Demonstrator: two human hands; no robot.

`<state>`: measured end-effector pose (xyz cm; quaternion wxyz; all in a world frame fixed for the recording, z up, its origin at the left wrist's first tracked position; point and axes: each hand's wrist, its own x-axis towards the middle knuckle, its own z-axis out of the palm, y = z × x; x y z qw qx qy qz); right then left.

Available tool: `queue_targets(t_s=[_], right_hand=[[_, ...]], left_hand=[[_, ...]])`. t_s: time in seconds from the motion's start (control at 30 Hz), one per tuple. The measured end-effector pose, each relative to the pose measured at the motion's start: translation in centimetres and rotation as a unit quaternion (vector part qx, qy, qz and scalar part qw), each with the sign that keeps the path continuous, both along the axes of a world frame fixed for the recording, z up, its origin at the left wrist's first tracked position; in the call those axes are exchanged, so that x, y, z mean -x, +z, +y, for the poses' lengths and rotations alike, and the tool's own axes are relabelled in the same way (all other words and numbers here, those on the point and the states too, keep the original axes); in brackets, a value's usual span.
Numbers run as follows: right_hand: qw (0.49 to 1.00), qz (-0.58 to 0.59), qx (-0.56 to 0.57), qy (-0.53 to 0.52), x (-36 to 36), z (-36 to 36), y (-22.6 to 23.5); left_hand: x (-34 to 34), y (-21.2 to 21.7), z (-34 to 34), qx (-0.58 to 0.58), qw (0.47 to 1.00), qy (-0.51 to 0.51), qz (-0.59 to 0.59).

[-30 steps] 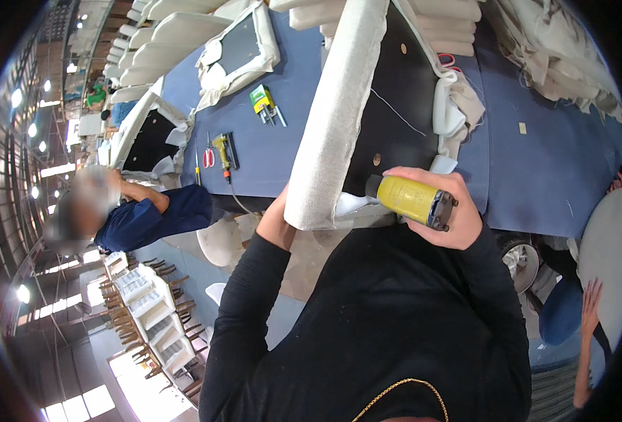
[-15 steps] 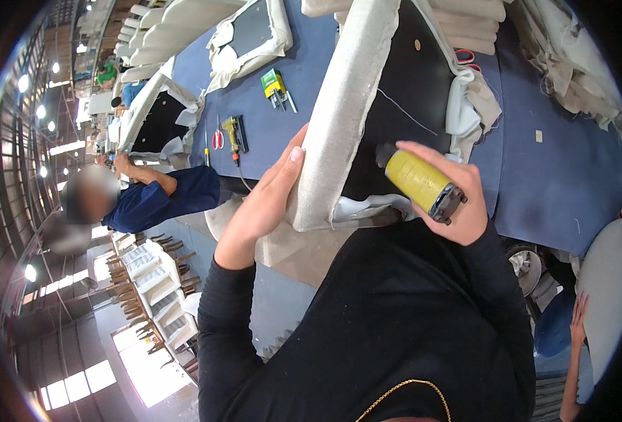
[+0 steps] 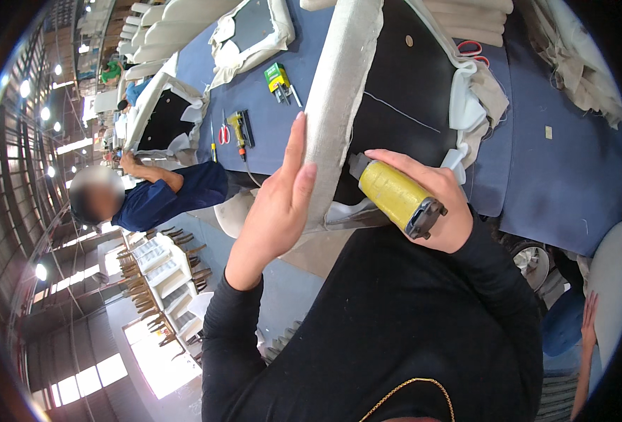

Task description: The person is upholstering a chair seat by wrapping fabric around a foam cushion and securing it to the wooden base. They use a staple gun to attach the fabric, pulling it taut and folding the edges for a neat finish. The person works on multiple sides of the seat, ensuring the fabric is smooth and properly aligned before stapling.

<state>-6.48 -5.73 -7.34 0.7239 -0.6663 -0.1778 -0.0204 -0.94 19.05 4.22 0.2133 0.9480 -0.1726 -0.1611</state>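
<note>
A cream upholstered panel with a black backing lies in front of me, its fabric folded over the long left edge. Stretched along the outer side of that edge, my left hand presses flat with fingers extended. My right hand is wrapped around a yellow staple gun. The gun's dark nose is at the inner border of the fabric; whether it touches is unclear. A loose thread crosses the backing, and white padding with loose fabric bunches along the right side.
Another yellow staple gun, scissors and a green-yellow box lie on the blue table. Red-handled scissors are at upper right. A co-worker handles another panel at left; another person's hand shows at right.
The staple gun in my right hand has moved left, up to the fabric's inner border. My left hand has shifted slightly right and down. The panel appears a little farther left.
</note>
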Motion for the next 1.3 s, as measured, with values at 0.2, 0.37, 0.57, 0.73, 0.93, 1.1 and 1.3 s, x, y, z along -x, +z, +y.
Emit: queue_targets(t_s=[0.2, 0.37, 0.57, 0.73, 0.93, 1.1, 1.3], right_hand=[[1.000, -0.004, 0.017, 0.009, -0.4, 0.0, 0.6], [0.999, -0.003, 0.034, 0.020, 0.4, -0.2, 2.3], [0.999, 0.009, 0.042, 0.026, 0.9, 0.5, 2.4], [0.999, 0.029, 0.040, 0.018, 1.3, 0.7, 3.2], [0.999, 0.024, 0.038, 0.031, 1.5, 0.8, 3.2], [0.997, 0.043, 0.039, 0.045, 2.2, 1.1, 3.6], [0.999, 0.023, 0.029, 0.028, 1.8, 1.0, 3.3]], left_hand=[[0.9, 0.2, -1.0, -0.078, 0.997, 0.013, -0.022], [1.1, 0.2, -1.4, -0.061, 0.998, 0.023, -0.025], [1.2, 0.9, -2.1, -0.081, 0.996, 0.039, -0.009], [1.6, 0.3, -1.7, -0.063, 0.997, 0.006, -0.053], [1.8, 0.3, -1.7, -0.065, 0.997, 0.015, -0.042], [1.9, 0.3, -1.9, -0.066, 0.997, 0.009, -0.046], [-0.2, -0.8, 1.6, 0.080, 0.993, -0.085, -0.001]])
